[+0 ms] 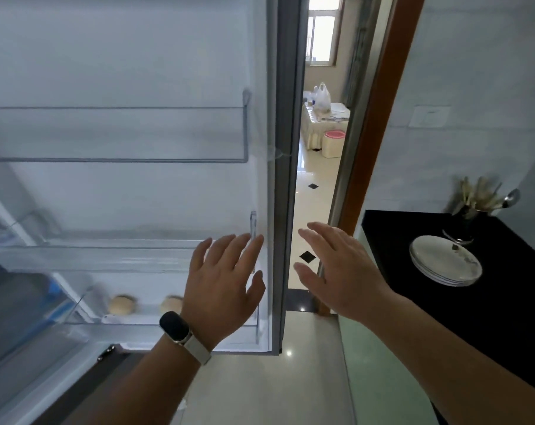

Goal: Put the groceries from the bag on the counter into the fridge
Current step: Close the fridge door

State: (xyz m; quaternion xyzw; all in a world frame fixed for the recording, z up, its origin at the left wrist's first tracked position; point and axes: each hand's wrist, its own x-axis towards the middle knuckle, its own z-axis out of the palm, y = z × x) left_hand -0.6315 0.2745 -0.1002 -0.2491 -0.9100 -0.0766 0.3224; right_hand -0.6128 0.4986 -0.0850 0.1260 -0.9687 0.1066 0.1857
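The fridge door (131, 72) stands open and fills the left of the view, its inner side with clear shelves facing me. Two pale round items (122, 304) lie in the lowest door shelf (76, 320). My left hand (223, 286), with a watch on the wrist, is spread flat in front of the door's right part, fingers straight, holding nothing. My right hand (339, 271) is open too, just right of the door's edge (286, 179). A white plastic bag (322, 98) stands on a table in the far room.
A black counter (505, 308) at the right carries a stack of white plates (447, 264) and a cup of utensils (474, 207). A brown door frame (379, 124) borders the doorway. Glossy tiled floor (309, 210) runs through to the far room, where a pink-lidded bin (333, 144) stands.
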